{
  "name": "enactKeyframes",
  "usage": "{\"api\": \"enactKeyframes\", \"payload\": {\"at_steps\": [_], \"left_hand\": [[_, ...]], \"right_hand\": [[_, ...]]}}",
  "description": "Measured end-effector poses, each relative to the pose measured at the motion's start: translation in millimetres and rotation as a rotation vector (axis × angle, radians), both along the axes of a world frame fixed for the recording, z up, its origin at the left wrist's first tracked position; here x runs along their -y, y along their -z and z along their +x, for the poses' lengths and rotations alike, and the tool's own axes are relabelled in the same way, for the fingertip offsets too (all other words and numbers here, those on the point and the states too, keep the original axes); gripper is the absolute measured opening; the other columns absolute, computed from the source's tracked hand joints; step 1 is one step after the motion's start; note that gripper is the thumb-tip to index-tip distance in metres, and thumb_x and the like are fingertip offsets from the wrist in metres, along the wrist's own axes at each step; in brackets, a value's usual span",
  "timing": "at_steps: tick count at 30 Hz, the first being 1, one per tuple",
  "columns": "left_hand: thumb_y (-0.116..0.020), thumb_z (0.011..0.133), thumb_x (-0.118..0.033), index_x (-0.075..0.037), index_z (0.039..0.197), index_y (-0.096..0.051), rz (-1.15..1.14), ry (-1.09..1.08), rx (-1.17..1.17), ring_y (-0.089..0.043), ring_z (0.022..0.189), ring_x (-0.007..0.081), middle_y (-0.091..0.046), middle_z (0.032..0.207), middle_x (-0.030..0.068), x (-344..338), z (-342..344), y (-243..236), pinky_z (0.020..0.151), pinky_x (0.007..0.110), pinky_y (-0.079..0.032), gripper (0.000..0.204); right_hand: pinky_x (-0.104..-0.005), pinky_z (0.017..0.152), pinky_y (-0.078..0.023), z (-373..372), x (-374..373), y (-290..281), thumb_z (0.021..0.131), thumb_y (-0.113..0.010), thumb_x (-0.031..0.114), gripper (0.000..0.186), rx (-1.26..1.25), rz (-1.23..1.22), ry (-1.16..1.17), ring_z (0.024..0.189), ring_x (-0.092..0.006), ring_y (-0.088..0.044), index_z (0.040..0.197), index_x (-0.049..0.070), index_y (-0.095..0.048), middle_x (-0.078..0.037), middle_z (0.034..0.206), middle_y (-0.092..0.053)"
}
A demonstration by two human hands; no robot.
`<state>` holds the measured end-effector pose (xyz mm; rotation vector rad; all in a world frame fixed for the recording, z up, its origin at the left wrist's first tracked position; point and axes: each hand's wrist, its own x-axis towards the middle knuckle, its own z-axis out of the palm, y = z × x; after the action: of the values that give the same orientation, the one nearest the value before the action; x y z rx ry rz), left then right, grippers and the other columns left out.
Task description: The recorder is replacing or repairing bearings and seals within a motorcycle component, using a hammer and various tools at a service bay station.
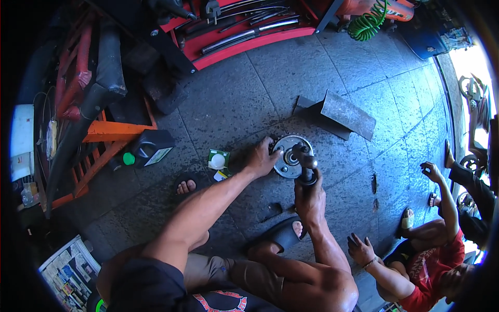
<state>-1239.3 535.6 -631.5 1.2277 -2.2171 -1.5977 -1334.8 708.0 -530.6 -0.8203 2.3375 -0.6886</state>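
A round metal hub with a toothed rim [290, 169] lies on the floor before me. My left hand [261, 160] grips its left edge with curled fingers. A tool with a rounded metal head [307, 160] is over the hub's right part, and my right hand [309, 200] is wrapped round its dark handle. Whether the tool touches the hub is unclear. To the left of the hub lies a small green-and-white box [218, 160] with a yellow item [221, 176] beside it. A bent steel angle piece [347, 115] rests beyond the hub.
A red tool tray [244, 48] is at the top, a green coiled hose [366, 23] nearby. An orange metal frame [112, 132] and black jug [156, 145] stand left. At right, a person in a red shirt [434, 262] sits close, beside another in dark sleeves [468, 177].
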Motion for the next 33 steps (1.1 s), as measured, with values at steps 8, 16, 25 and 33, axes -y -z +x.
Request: {"api": "enactKeyframes", "payload": {"at_steps": [8, 16, 25, 33], "left_hand": [[-0.073, 0.090, -0.030, 0.002, 0.122, -0.057, 0.056, 0.000, 0.060, -0.066, 0.106, 0.0398, -0.067, 0.112, 0.0265, 0.4, -2.0, -2.8, 0.091, 0.044, -0.052, 0.049], [-0.074, 0.089, -0.029, 0.004, 0.118, -0.057, -0.068, -0.025, 0.003, -0.067, 0.103, 0.0394, -0.067, 0.108, 0.0270, -1.9, -1.1, 3.5, 0.088, 0.044, -0.052, 0.046], [-0.074, 0.089, -0.030, 0.003, 0.118, -0.057, 0.030, -0.017, 0.064, -0.067, 0.102, 0.0414, -0.068, 0.107, 0.0267, -0.9, -3.6, -0.3, 0.087, 0.046, -0.052, 0.047], [-0.073, 0.089, -0.029, 0.002, 0.118, -0.057, -0.033, -0.033, 0.019, -0.066, 0.103, 0.0409, -0.067, 0.108, 0.0268, -3.9, -1.1, 4.7, 0.087, 0.046, -0.052, 0.045]], "right_hand": [[-0.0577, 0.071, -0.053, -1.7, -3.5, 1.9, 0.094, -0.062, 0.022, 0.065, -0.012, 0.034, 0.059, 0.082, -0.0536, -0.066, 0.145, -0.004, -0.030, -0.035, 0.084, -0.067], [-0.0600, 0.073, -0.051, 8.5, -7.1, 7.8, 0.096, -0.059, 0.025, 0.066, 0.028, 0.084, 0.016, 0.080, -0.0538, -0.065, 0.146, -0.003, -0.028, -0.035, 0.085, -0.067], [-0.0600, 0.069, -0.051, -10.0, 0.2, 15.3, 0.094, -0.061, 0.021, 0.064, -0.056, -0.007, 0.045, 0.076, -0.0541, -0.065, 0.144, -0.003, -0.030, -0.035, 0.081, -0.066], [-0.0615, 0.069, -0.049, 2.5, -13.8, 7.0, 0.094, -0.059, 0.018, 0.058, 0.016, 0.189, 0.092, 0.079, -0.0561, -0.064, 0.142, -0.002, -0.032, -0.036, 0.081, -0.065]]}}
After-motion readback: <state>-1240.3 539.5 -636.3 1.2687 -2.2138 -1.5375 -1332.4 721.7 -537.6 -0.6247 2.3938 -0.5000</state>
